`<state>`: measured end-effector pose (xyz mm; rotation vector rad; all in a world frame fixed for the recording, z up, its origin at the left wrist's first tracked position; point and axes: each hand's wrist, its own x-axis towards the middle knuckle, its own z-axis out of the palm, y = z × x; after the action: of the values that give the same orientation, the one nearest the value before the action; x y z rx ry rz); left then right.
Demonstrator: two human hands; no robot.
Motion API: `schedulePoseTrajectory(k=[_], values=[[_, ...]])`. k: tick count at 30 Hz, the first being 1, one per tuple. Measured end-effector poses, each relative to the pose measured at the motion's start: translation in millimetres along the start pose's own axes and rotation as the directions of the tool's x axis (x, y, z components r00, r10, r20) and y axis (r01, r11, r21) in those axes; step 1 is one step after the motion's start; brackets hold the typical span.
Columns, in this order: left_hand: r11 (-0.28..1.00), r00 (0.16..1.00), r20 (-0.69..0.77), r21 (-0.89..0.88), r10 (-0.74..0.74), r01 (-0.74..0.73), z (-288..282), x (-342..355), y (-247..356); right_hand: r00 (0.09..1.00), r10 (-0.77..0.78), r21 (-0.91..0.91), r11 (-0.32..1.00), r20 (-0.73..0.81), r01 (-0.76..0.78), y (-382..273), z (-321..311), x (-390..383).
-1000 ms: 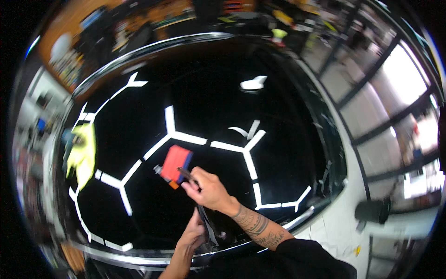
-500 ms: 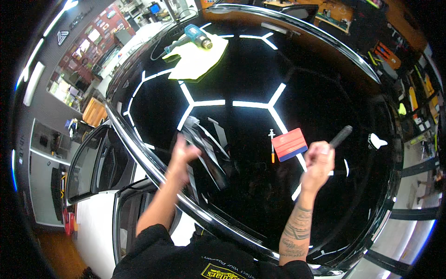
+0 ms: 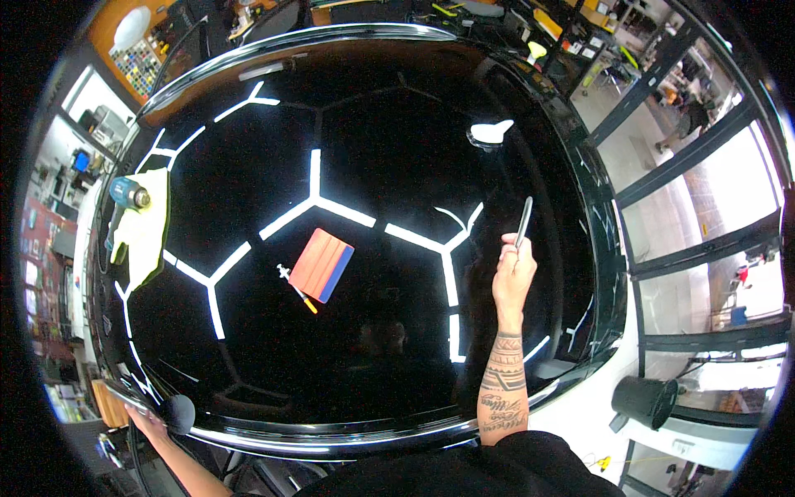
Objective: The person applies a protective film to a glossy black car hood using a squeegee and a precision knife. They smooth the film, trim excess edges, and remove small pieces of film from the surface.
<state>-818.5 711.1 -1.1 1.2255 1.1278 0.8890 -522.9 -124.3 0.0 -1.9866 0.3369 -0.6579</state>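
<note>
My right hand (image 3: pixel 513 277) is closed around a slim dark hand tool (image 3: pixel 525 222), held upright over the right side of a glossy black car roof (image 3: pixel 373 356). At the lower left my left hand (image 3: pixel 147 421) is by the roof's edge. Its fingers are bent against something dark and shiny, partly hidden, that I cannot make out. A dark round shape (image 3: pixel 176 413) shows beside it. Mid-roof lie a red squeegee (image 3: pixel 319 263) with a blue edge and, touching or close to its left side, a small syringe-like tool (image 3: pixel 296 288) with an orange end.
On the roof's left side a blue heat gun (image 3: pixel 131 193) rests on a yellow cloth (image 3: pixel 149 232). A small white fin-shaped piece (image 3: pixel 490 132) stands at the far right. Bright trim (image 3: pixel 290 443) borders the roof. A black cylinder (image 3: pixel 646 402) is beyond the right edge.
The view has turned and shifted to the right. My left hand has gone from above the roof to its left edge. The streaky shiny shape by it no longer shows on the roof.
</note>
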Motion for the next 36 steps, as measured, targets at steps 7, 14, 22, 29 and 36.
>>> schedulePoseTrajectory(k=[7,14,22,29,36], values=[[0.936,0.937,-0.147,0.112,-0.318,0.335,-34.9,-13.6,56.9,0.916,-0.223,-0.136,0.95,0.333,0.281,-15.5,18.2,-23.2],[0.19,0.641,0.081,0.92,0.764,-0.342,-10.3,-7.9,93.3,0.682,-0.459,0.079,0.856,0.57,0.511,-50.8,82.9,-35.4],[0.44,0.095,0.965,-0.023,0.244,-0.898,391.4,-426.4,23.9,0.713,-0.488,0.212,0.87,0.503,0.445,-43.2,120.4,-14.2],[0.165,0.14,0.94,0.092,0.311,-0.982,545.4,-535.4,-54.9,0.981,-0.116,0.108,0.985,-0.155,0.133,24.6,61.7,74.8],[0.229,0.102,0.992,0.082,0.077,-0.97,565.5,-570.2,-57.7,0.936,0.299,0.243,0.937,-0.186,-0.251,55.3,19.1,72.7]])
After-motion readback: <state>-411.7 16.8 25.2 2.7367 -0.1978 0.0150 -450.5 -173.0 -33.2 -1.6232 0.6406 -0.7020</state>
